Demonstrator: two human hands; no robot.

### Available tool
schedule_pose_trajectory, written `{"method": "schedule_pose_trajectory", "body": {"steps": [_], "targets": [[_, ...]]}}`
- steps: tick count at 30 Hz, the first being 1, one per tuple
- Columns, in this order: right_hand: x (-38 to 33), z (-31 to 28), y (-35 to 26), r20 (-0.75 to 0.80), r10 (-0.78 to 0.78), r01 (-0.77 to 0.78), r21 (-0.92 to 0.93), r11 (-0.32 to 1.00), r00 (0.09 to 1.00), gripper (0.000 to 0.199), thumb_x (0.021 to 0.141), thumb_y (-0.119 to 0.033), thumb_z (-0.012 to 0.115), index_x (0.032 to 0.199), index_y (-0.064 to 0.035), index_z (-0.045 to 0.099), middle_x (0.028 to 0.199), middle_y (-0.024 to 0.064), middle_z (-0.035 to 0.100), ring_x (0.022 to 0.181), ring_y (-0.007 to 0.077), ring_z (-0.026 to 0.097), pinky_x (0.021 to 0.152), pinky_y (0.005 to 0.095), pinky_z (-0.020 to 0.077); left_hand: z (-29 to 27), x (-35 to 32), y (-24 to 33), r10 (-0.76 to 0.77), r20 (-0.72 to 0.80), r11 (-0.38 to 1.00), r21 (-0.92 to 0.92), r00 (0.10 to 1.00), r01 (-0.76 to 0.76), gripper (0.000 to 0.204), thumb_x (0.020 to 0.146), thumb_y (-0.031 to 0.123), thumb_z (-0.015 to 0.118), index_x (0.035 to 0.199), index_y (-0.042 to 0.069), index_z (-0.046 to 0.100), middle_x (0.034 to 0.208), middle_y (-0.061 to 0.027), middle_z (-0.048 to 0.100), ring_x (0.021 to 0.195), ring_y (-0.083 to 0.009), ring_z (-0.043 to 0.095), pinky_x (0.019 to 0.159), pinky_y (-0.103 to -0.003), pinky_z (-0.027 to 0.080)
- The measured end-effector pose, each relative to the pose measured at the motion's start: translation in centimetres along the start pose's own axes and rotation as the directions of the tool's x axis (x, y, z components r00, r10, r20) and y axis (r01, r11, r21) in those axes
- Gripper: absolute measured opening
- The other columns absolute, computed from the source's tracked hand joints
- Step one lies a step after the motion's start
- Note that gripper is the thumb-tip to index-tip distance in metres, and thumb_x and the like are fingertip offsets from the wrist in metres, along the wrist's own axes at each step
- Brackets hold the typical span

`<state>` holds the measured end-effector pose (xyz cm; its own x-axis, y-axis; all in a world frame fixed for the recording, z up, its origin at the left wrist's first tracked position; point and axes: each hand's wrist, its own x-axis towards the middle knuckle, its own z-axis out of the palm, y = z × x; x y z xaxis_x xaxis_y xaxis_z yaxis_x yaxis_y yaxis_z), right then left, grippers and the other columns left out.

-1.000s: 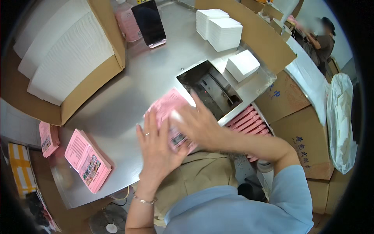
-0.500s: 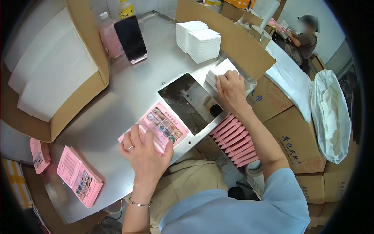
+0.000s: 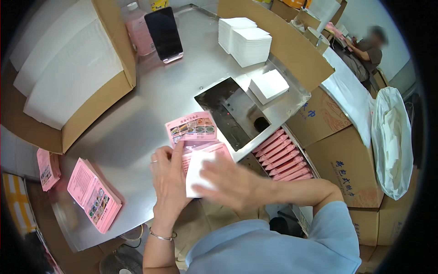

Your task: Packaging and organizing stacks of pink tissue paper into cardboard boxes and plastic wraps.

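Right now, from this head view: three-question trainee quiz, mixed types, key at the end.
1. True or false: the black phone stands propped up beside the pink bottle.
2. Multiple choice: what is at the fingers of the person's right hand? A) the black phone; B) white tissues; C) the pink bottle.
3. Fill in: the metal bracelet is on the person's ____ wrist.

Key: 1. True. 2. B. 3. Left.

The right hand [image 3: 230,181] is blurred, and part of the white tissue [image 3: 195,173] is covered by it. The pink bottle [image 3: 138,29] is partly hidden by the phone [image 3: 163,34]; the fan [image 3: 112,262] is cut off by the lower edge.
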<state>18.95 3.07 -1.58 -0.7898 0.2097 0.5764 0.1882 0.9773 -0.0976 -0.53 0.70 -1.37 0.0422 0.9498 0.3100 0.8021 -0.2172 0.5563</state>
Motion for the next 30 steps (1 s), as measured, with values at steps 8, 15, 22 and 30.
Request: {"method": "schedule_pose_trajectory", "body": {"steps": [8, 15, 22, 30], "targets": [[3.2, 4.7, 11.2, 0.13, 0.583, -0.573, -0.108, 0.812, 0.802, 0.024, 0.088, -0.009, 0.054, 0.111, -0.0054, 0.061, 0.108, 0.02, 0.066, 0.105, 0.0392, 0.062, 0.102, 0.0695, 0.0296, -2.1, -0.8, 1.7, -0.044, 0.048, 0.998, -0.041, 0.998, 0.046, 0.064, 0.08, 0.003, 0.065, 0.142, 0.012, 0.05, 0.104, -0.0155, 0.059, 0.096, -0.0319, 0.058, 0.078, -0.04, 0.047], [-1.1, 0.1, 10.4, 0.038, 0.661, -0.576, -0.455, 0.679, 0.749, 0.012, 0.082, -0.014, 0.062, 0.082, -0.0028, 0.066, 0.078, 0.0131, 0.067, 0.078, 0.0312, 0.067, 0.07, 0.0443, 0.0508, -10.4, -6.7, -5.9, -0.014, -0.383, 0.942, 0.304, 0.923, 0.141, 0.027, 0.073, -0.007, 0.057, 0.098, 0.004, 0.061, 0.113, -0.0113, 0.063, 0.106, -0.0318, 0.058, 0.092, -0.043, 0.045], [-4.9, -3.7, 16.7, -0.369, 0.499, -0.607, -0.621, 0.495, 0.784, 0.016, 0.085, -0.018, 0.067, 0.082, -0.0028, 0.064, 0.085, 0.0116, 0.056, 0.088, 0.0288, 0.053, 0.074, 0.0433, 0.0448, -16.1, -11.7, -13.5, -0.426, -0.324, 0.705, 0.465, 0.844, 0.535, 0.031, 0.09, 0.004, 0.055, 0.12, 0.001, 0.054, 0.108, -0.0146, 0.056, 0.107, -0.0323, 0.052, 0.097, -0.045, 0.04], [-4.5, -3.8, 16.1, -0.415, 0.508, -0.643, -0.317, 0.697, 0.755, 0.039, 0.077, 0.005, 0.061, 0.116, 0.0008, 0.064, 0.115, 0.0153, 0.063, 0.108, 0.0336, 0.058, 0.086, 0.0434, 0.0489, 0.5, -0.4, -0.4, 0.289, 0.109, 0.956, 0.022, 0.951, -0.293, 0.044, 0.076, 0.001, 0.065, 0.119, -0.001, 0.057, 0.109, -0.0184, 0.053, 0.106, -0.0377, 0.051, 0.109, -0.055, 0.032]]}}
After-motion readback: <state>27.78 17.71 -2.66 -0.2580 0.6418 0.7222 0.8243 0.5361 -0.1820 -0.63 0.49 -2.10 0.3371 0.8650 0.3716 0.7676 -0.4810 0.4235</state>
